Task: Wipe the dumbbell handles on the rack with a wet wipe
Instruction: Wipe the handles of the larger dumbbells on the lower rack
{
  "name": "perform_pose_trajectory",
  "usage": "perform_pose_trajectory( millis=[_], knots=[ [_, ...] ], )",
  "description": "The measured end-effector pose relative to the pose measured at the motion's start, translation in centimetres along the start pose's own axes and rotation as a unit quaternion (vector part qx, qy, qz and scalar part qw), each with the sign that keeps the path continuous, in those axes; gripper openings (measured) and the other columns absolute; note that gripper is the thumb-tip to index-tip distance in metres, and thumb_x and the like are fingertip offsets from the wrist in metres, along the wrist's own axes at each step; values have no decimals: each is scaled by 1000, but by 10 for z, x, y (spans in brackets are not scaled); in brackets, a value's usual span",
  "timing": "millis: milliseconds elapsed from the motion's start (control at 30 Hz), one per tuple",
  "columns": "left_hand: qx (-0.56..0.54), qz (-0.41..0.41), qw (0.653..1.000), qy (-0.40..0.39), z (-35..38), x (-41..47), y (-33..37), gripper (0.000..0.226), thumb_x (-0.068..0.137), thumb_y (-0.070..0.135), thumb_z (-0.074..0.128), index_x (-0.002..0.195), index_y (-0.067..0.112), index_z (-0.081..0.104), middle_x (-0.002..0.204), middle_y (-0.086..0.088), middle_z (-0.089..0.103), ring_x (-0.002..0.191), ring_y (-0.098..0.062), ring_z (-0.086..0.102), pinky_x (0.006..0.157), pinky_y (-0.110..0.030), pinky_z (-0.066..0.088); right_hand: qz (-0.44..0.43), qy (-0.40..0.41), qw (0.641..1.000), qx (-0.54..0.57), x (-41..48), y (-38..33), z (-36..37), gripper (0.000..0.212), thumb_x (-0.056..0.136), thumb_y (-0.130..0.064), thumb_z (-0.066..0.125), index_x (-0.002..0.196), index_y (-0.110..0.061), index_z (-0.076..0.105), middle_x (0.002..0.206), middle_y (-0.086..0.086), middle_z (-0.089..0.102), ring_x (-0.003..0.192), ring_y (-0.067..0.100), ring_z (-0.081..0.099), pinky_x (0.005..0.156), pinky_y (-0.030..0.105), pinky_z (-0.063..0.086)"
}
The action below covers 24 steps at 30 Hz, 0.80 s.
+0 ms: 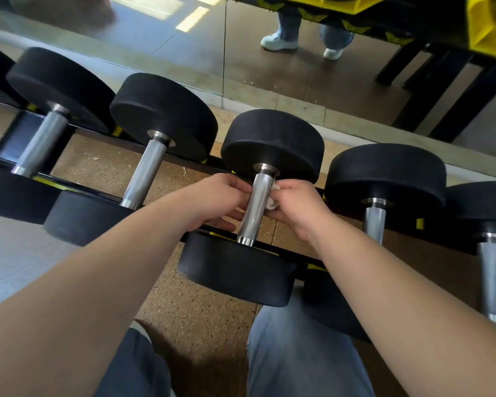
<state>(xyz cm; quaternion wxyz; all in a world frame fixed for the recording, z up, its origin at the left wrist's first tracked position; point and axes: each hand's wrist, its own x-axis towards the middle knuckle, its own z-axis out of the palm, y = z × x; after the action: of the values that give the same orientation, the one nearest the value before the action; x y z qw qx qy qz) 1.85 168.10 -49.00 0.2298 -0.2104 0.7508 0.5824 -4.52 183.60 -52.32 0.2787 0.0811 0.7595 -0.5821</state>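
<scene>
1. Head view: rack is seen bearing a row of dumbbells.
2. Middle handle is laid near-to-far, between both hands.
3. Its left side is gripped by left hand, fingers curled beneath.
4. Against its right side, far half, wet wipe is clamped by right hand; the next stroke is judged to run along the axis, nearward.

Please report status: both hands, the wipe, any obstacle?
Right hand pinches wet wipe against middle handle. Left hand touches its other side, grip unclear. Nothing blocking it.
</scene>
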Motion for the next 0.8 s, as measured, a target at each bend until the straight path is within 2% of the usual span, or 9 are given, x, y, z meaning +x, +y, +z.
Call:
perform_pose_trajectory(
  millis=[133, 200, 300, 367, 500, 567, 633, 733, 800],
  knots=[
    [10, -2, 1000, 3, 1, 2, -2, 32, 99, 12, 55, 127, 27, 59, 112, -1, 73, 103, -18, 71, 90, -46, 61, 98, -146, 973, -150, -16, 10, -1, 35, 82, 16, 48, 101, -5, 70, 89, 17, 71, 86, 30, 72, 69, 34, 60],
    [22, -5, 1000, 3, 0, 2, -3, 34, 99, 13, 54, 128, 29, 58, 114, 0, 71, 105, -17, 70, 88, -45, 62, 132, -165, 973, -89, -15, 10, -2, 46, 85, 18, 43, 117, -5, 66, 96, 14, 70, 88, 26, 71, 72, 36, 61],
    [26, -5, 1000, 4, 0, 1, -3, 34, 99, 15, 54, 130, 30, 57, 117, 0, 70, 106, -16, 69, 84, -42, 63, 134, -79, 982, 107, 1, -2, -10, 47, 86, 17, 46, 127, 1, 63, 119, 21, 69, 105, 34, 72, 85, 45, 63],
    [24, -4, 1000, 1, 0, -1, -4, 34, 100, 15, 54, 131, 29, 56, 117, 0, 70, 106, -16, 69, 83, -41, 63, 98, -48, 983, 150, 3, -7, -18, 41, 89, 16, 51, 124, -1, 66, 120, 19, 69, 104, 30, 73, 79, 37, 64],
    [21, 4, 1000, -2, 0, -1, -6, 33, 100, 12, 57, 128, 29, 58, 110, 1, 74, 100, -14, 72, 73, -35, 63, 72, -131, 988, -44, -27, 0, -15, 25, 85, 19, 65, 89, -6, 67, 93, 12, 72, 83, 21, 74, 70, 32, 64],
    [22, 6, 1000, 2, 1, -1, -5, 33, 98, 11, 60, 126, 29, 59, 108, 2, 75, 99, -14, 73, 71, -34, 63, 86, -162, 981, -69, -37, 5, -6, 27, 82, 20, 68, 80, -7, 65, 83, 11, 70, 73, 20, 73, 62, 31, 62],
    [16, 4, 1000, 3, 2, -1, -4, 32, 98, 11, 60, 126, 28, 59, 108, 0, 75, 98, -15, 73, 72, -35, 63, 56, -93, 993, -38, -29, 3, -3, 25, 84, 17, 67, 77, -7, 66, 84, 13, 70, 71, 22, 73, 63, 33, 60],
    [17, -1, 1000, 3, 3, -2, -3, 32, 101, 9, 56, 126, 29, 57, 109, 0, 71, 98, -14, 71, 75, -36, 64, 5, 63, 998, -6, -7, -5, -8, 21, 86, 8, 67, 80, -12, 70, 94, 13, 73, 87, 27, 74, 77, 41, 64],
    [20, -2, 1000, 4, 3, -1, -4, 34, 101, 8, 55, 128, 30, 56, 108, -1, 71, 96, -14, 72, 73, -36, 65, 0, 100, 995, -31, 1, -3, -9, 20, 88, 4, 65, 89, -14, 72, 94, 9, 74, 87, 22, 73, 81, 40, 64]
  ],
)
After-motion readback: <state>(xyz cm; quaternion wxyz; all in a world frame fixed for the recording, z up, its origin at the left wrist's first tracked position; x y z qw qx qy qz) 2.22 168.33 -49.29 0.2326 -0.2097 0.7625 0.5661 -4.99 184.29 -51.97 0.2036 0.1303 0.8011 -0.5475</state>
